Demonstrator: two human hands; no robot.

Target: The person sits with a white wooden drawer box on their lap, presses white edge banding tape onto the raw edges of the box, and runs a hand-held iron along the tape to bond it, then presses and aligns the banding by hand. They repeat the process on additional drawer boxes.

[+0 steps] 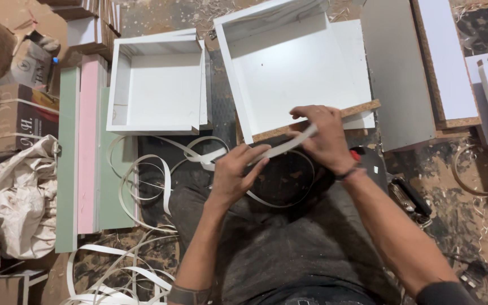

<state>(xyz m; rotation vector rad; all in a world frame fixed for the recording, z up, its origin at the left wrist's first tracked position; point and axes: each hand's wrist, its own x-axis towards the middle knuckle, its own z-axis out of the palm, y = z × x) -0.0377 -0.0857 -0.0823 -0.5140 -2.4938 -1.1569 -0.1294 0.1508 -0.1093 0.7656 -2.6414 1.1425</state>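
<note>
Sawdust floor w/ offcuts all round. Both hands pinch the white edge strip [280,148]: left hand [235,172] at 7 o'clock, right hand [323,138] pressing it to the drawer box [297,68] front edge. Raw chipboard edge mostly bare, so early on; trimming left.

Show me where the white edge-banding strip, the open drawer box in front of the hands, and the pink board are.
white edge-banding strip [289,144], head view, on the stretch between the two hands.
open drawer box [295,73], head view, on its white bottom panel.
pink board [88,141], head view, on its middle.
</note>
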